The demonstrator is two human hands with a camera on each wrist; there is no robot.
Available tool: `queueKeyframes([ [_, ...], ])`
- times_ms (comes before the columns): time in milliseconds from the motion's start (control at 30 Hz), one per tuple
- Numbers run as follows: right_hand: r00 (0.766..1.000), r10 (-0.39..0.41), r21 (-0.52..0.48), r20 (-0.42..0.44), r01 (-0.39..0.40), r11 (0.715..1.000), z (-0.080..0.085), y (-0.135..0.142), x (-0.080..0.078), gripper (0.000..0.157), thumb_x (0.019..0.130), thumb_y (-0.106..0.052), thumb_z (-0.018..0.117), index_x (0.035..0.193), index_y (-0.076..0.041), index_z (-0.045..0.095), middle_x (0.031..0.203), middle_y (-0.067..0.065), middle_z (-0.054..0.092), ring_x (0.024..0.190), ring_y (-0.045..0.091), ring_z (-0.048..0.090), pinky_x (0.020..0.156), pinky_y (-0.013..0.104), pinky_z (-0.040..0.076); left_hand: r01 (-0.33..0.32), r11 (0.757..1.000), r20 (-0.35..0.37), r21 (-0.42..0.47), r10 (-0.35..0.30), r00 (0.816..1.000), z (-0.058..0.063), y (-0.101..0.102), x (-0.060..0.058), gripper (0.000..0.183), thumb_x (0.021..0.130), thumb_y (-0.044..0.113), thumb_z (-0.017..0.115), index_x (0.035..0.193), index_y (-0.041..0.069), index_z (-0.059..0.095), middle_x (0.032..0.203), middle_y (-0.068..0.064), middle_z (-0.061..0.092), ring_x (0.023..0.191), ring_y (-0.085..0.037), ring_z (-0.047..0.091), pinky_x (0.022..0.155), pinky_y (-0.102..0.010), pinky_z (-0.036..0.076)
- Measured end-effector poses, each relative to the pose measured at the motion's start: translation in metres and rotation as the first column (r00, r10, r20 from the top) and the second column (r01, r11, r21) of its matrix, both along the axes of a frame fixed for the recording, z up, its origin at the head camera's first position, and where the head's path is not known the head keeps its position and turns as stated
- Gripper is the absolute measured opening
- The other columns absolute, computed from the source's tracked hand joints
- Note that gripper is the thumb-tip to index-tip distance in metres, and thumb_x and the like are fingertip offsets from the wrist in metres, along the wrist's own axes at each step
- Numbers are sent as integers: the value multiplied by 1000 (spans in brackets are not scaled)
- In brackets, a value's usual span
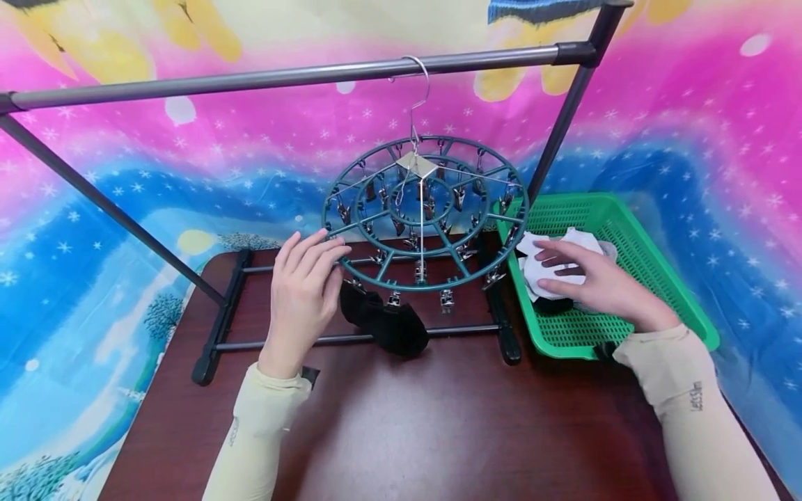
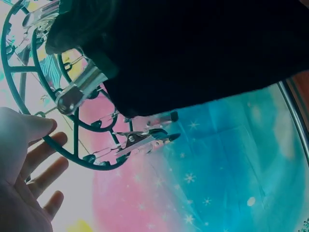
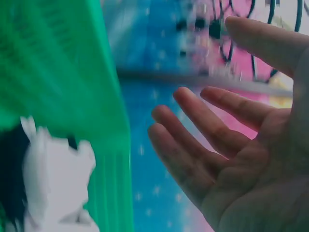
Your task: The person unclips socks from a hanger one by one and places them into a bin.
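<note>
A round green clip hanger [image 1: 421, 287] hangs by its wire hook from a metal bar. At its front left, a black sock [image 1: 401, 332] dangles from metal clips; it looms large and dark in the left wrist view. My left hand [image 1: 303, 296] is at the hanger's left rim, fingers extended, with the thumb right at the green ring [image 2: 63, 153] in the left wrist view. On the right, my right hand [image 1: 592, 282] hovers over the green basket [image 1: 667, 278], its fingers spread and holding nothing. White socks [image 1: 554, 268] lie in that basket beneath the fingers, with something black among them.
The dark metal rack [image 1: 250, 80] spans the table, its feet and lower bars on the brown tabletop [image 1: 401, 431]. Several spare clips [image 1: 446, 299] hang around the hanger's rings. A colourful patterned cloth [image 1: 250, 139] covers the walls behind and beside.
</note>
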State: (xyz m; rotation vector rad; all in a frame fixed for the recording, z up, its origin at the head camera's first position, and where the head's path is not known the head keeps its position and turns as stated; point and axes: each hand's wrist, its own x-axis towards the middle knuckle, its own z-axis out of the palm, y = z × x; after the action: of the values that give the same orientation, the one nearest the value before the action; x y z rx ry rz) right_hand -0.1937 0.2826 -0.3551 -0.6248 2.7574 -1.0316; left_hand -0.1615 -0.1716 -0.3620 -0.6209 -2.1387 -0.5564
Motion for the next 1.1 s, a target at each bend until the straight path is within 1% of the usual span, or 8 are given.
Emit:
queueKeyframes([
  [67, 999, 45, -32, 19, -44, 999, -2, -11, 9, 69, 99, -22, 72, 159, -12, 39, 143, 17, 60, 130, 37, 58, 94, 12, 50, 15, 1000, -25, 1, -15, 1000, 0, 2, 2, 22, 100, 8, 62, 117, 4, 75, 122, -14, 74, 132, -34, 60, 125, -51, 29],
  [167, 996, 88, -34, 32, -87, 996, -6, -26, 20, 70, 100, -25, 71, 160, -12, 38, 146, 16, 59, 133, 38, 57, 102, 36, 56, 40, 999, -70, 2, -40, 997, 2, 6, 5, 20, 100, 9, 61, 113, 4, 76, 115, -15, 75, 127, -35, 63, 123, -52, 32],
  [233, 992, 115, -26, 42, -114, 993, -10, -36, 26, 71, 100, -27, 70, 160, -11, 36, 148, 14, 59, 136, 37, 56, 107, 51, 52, 53, 999, -99, -6, -53, 994, 3, 10, 8, 21, 100, 9, 60, 112, 4, 76, 110, -15, 76, 122, -35, 66, 121, -53, 36],
  [300, 989, 132, -19, 59, -131, 991, -15, -46, 32, 72, 100, -30, 70, 161, -10, 35, 150, 13, 58, 136, 37, 57, 108, 58, 48, 65, 998, -125, -16, -67, 990, 3, 14, 13, 21, 100, 10, 60, 111, 4, 77, 107, -14, 76, 117, -35, 68, 117, -54, 39],
  [533, 978, 198, -36, 74, -195, 980, -38, -79, 40, 72, 99, -37, 71, 158, -14, 39, 156, 13, 51, 137, 35, 57, 111, 56, 47, 131, 990, -186, -54, -139, 973, 5, 30, 21, 21, 103, 16, 61, 113, 5, 77, 102, -13, 76, 101, -32, 69, 108, -53, 49],
  [733, 972, 187, -28, 140, -185, 982, -54, -104, 36, 84, 97, -46, 70, 162, -12, 29, 162, 15, 42, 144, 35, 50, 115, 59, 42, 193, 973, -191, -129, -215, 958, 8, 41, 26, 30, 102, 13, 62, 130, 11, 71, 107, -8, 74, 101, -26, 69, 103, -49, 53],
  [933, 968, 169, -73, 188, -158, 985, -64, -108, 31, 61, 99, -43, 69, 151, -17, 51, 145, 7, 62, 129, 25, 62, 110, 53, 49, 209, 956, -161, -205, -244, 956, 6, 43, 28, 53, 92, 4, 72, 141, 19, 59, 117, -9, 70, 107, -26, 68, 106, -46, 52],
  [1100, 969, 172, -123, 176, -152, 981, -66, -99, 32, 47, 102, -35, 67, 143, -15, 61, 134, 3, 70, 117, 18, 65, 100, 38, 54, 212, 959, -180, -186, -246, 952, 6, 44, 28, 60, 86, 2, 78, 139, 19, 55, 120, -11, 69, 108, -28, 67, 106, -48, 52],
])
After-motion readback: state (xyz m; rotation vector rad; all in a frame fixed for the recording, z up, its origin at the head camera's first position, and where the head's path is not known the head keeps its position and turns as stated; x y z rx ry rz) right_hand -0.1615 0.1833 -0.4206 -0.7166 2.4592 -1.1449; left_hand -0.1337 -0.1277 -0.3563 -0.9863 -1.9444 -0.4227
